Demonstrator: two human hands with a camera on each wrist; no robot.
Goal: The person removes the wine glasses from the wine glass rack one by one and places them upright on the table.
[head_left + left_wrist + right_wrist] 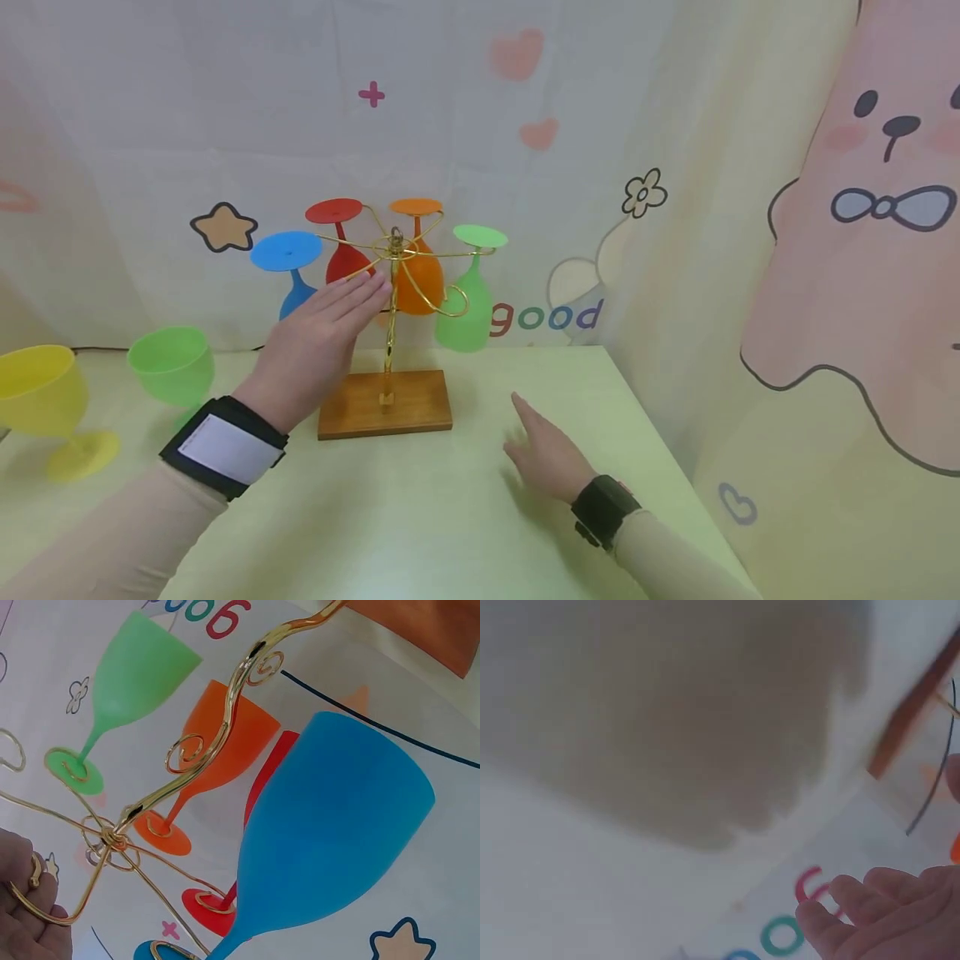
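Note:
A gold wire rack on a wooden base carries upside-down plastic goblets by their feet: blue, red, orange and light green. My left hand reaches up to the rack's front left, fingers straight and together, hiding part of the blue goblet. In the left wrist view, one curled hook of the rack lies against the fingers. Over the table right of the base hovers my right hand, fingers extended, holding nothing.
A yellow goblet and a green goblet stand upright on the table at the left. Another looped hook of the rack points forward. Behind hangs a printed curtain, and the table's right edge runs alongside my right arm.

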